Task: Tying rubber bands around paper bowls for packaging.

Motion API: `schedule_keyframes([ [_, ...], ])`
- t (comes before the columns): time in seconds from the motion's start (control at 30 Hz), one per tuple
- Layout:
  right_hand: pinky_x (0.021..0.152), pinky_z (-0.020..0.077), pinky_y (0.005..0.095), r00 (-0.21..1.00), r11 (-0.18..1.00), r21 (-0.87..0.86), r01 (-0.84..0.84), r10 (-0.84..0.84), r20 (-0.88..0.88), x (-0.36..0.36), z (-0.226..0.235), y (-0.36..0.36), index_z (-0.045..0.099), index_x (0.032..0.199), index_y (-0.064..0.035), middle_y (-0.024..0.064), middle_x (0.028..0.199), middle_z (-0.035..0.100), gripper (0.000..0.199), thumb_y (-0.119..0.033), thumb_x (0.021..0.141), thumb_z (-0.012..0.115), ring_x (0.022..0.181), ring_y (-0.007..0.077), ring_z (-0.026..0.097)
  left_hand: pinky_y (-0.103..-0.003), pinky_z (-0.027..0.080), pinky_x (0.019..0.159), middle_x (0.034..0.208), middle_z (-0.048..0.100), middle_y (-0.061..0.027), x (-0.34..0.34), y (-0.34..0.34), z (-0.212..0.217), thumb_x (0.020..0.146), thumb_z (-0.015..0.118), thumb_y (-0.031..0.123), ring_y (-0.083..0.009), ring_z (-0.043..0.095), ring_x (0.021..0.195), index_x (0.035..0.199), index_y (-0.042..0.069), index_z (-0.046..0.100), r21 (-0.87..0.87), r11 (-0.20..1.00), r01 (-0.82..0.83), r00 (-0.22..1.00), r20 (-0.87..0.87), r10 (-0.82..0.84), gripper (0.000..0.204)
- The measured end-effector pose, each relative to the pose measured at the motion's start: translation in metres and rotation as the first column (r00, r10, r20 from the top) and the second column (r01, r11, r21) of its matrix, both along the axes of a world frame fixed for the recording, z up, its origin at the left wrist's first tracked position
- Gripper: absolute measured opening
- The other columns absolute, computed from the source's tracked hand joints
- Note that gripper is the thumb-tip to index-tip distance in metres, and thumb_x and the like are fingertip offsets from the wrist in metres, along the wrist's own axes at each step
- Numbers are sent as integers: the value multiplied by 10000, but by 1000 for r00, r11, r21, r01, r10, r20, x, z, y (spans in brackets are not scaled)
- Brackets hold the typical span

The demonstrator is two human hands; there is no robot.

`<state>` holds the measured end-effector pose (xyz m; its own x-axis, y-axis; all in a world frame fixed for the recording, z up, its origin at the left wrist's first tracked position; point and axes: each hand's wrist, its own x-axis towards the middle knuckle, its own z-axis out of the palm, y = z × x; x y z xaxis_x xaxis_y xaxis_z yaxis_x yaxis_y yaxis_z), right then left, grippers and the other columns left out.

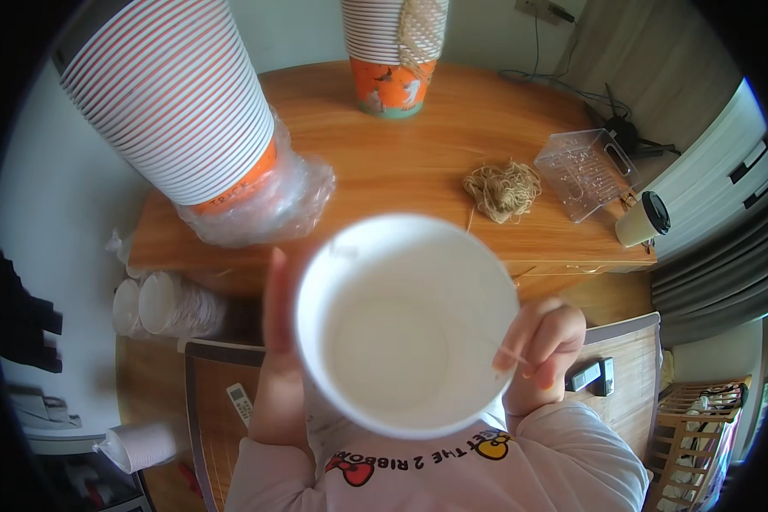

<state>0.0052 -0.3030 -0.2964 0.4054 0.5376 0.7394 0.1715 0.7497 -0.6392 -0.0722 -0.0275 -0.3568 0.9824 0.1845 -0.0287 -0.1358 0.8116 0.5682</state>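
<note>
Holding the white paper cup (407, 324) mouth-up close under your face, you have your left hand (279, 358) wrapped round its wall at nine o'clock, thumb up along the rim, closed on the cup. Your right hand (544, 346) sits at the rim's three o'clock, fingers pinched shut on a thin strand of twine (505, 350) that touches the cup's edge there. By the look of it, you are at the threading step: getting that strand through or onto the cup's wall near the rim. Whether a hole is already there, the view does not show. Your next move calls for a steady left hold and a fine, straight push from the pinch, since the strand is limp. On the wooden table (452, 128), the loose bundle of twine (502, 189) lies at one o'clock, well apart, and two tall stacks of cups stand at eleven (175, 94) and twelve (392, 51).
</note>
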Motion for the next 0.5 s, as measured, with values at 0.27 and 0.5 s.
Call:
schedule_keyframes([
  [0.27,760,512,321,831,837,-193,512,-426,359,-19,30,23,687,806,-23,170,1153,630,126,-110,817,776,914,230,653,-237,358,688,907,511,-51,-24,-21,-11,863,581,33,-115,439,798,1066,30,515,567,259,-782,603,581,546,213],
  [0.5,889,515,366,802,731,-367,575,-413,431,-27,30,44,671,892,-24,182,1336,477,76,-5,832,714,1084,280,644,-237,434,550,820,682,-109,-40,-58,23,889,601,102,-117,617,684,906,15,696,814,580,-20,905,262,-335,130],
])
